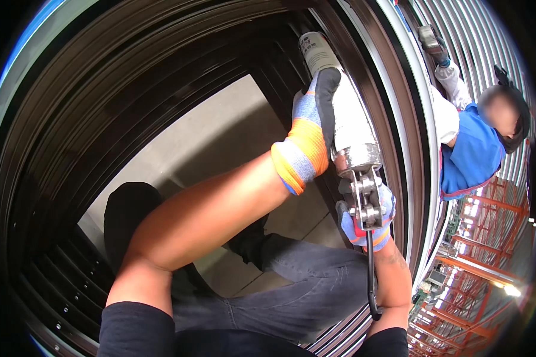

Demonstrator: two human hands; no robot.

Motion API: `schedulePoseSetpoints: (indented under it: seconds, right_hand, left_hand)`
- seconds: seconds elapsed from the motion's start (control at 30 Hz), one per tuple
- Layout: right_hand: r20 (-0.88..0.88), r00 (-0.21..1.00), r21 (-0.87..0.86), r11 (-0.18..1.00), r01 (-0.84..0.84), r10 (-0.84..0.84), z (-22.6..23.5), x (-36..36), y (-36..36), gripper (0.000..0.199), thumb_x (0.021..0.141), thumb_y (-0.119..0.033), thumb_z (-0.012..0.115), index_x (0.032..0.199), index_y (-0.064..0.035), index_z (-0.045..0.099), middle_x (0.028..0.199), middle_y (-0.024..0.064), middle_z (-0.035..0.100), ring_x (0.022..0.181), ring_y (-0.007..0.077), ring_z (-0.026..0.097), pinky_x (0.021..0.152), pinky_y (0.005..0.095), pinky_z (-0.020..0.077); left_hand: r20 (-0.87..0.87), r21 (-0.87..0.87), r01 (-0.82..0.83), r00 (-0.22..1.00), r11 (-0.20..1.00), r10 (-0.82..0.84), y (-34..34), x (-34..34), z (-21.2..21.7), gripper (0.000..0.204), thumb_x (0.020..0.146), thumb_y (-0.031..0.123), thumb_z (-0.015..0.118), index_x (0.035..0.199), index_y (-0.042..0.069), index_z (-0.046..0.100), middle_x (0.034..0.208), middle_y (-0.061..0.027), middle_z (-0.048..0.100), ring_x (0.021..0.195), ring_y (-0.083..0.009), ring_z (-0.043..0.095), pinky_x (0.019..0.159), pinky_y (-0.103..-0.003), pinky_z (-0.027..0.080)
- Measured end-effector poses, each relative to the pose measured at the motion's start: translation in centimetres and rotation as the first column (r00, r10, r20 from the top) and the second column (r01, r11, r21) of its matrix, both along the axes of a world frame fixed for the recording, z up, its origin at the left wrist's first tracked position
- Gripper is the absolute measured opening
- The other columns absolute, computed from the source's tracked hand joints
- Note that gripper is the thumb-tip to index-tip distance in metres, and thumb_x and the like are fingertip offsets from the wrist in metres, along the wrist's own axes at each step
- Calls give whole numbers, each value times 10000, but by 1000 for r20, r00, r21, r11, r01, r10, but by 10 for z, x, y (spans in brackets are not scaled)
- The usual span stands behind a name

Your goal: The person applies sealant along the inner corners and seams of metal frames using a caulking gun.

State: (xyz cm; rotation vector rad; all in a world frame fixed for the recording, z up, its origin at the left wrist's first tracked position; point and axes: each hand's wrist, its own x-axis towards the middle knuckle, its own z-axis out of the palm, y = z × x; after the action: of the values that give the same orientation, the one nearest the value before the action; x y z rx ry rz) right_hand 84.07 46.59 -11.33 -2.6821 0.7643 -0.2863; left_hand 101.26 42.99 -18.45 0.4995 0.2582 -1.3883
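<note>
You hold the caulking gun (366, 199) by the brown frame's (393, 65) inner edge.
Left hand (320, 110) wraps its white tube (352, 122); right hand (387, 211) curls around its back. Likely stiff, heavyish: hold both spots.

The head-worn fisheye faces down, near the hands (321, 107) (rim seemingly warped).

On our left hand (315, 113) we find a blue-and-orange knitted-cloth glove (304, 146), partly coated matt black. To that hand's right, the white cylindrical tube (352, 116) looks smooth and glossy. Beyond our right hand (388, 205), the silver metal gun collar (358, 157) is shiny but scuffed; rightward, long brown profiles (404, 98) show a smooth sheen.
</note>
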Motion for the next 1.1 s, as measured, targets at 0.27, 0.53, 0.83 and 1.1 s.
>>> schedulePoseSetpoints:
  seconds: [0.27,0.53,0.83,1.1]
  right_hand:
    - [47,999,-72,997,-15,19,1,2,0,281,669,-75,721,940,-77,646,826,108,626,685,313,641,628,375,527]
    - [-39,996,152,986,-72,79,0,-18,-3,352,635,-174,767,963,-88,671,1079,173,653,1006,391,638,861,459,519]
    - [60,962,119,955,-273,267,-21,13,-8,361,668,-33,692,1022,-44,620,1074,181,653,950,389,650,824,416,539]
    - [-59,978,38,980,-197,199,-48,9,-5,207,602,-93,755,785,-175,702,941,40,695,842,295,658,744,418,535]
  left_hand:
    - [8,16,-49,999,999,49,2,-1,0,244,916,335,590,983,101,598,774,-57,631,645,-181,643,620,-328,565]
    - [-20,-43,-13,1000,999,12,20,-10,-1,258,920,333,582,982,83,595,774,-62,642,655,-183,652,632,-332,570]
    - [-320,-229,14,943,973,-88,20,1,-54,350,846,427,621,887,82,582,691,-89,616,572,-247,639,570,-370,572]
    - [-108,-223,76,989,972,-102,9,8,-79,456,815,482,694,960,66,576,708,-116,622,606,-274,658,565,-414,590]
